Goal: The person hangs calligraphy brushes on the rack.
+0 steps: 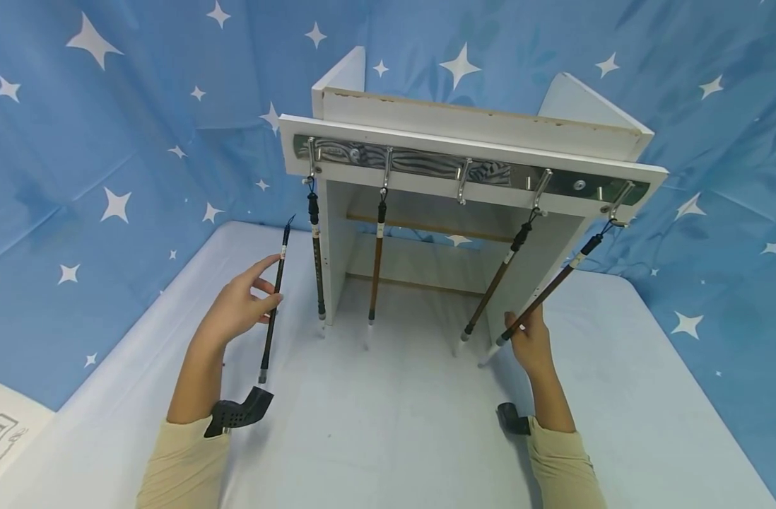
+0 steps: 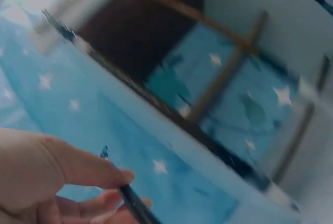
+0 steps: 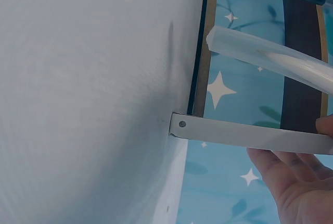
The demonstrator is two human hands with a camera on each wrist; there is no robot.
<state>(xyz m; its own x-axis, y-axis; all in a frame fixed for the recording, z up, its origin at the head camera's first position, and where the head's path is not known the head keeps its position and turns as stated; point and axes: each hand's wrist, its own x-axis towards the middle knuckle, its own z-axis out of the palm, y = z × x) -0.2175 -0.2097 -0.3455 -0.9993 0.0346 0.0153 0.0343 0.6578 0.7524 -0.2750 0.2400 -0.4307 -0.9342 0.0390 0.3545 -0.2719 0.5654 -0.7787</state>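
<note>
At the left, my left hand (image 1: 240, 305) pinches a dark calligraphy brush (image 1: 273, 322) between thumb and fingers, its hanging loop up and its capped tip down. In the left wrist view the held brush (image 2: 136, 203) shows below the thumb. My right hand (image 1: 531, 342) grips the right side panel of a white wooden rack (image 1: 541, 244), with fingers on its outer face in the right wrist view. Several calligraphy brushes (image 1: 377, 261) hang by loops from metal hooks (image 1: 388, 168) along the rack's front rail. The middle hook (image 1: 464, 182) holds no brush.
The rack stands on a white-covered table (image 1: 388, 424). A blue star-patterned curtain (image 1: 172, 106) hangs behind and at both sides. A printed white sheet or box (image 1: 6, 431) lies at the left edge. Clear tip caps (image 3: 260, 49) hang near the right hand.
</note>
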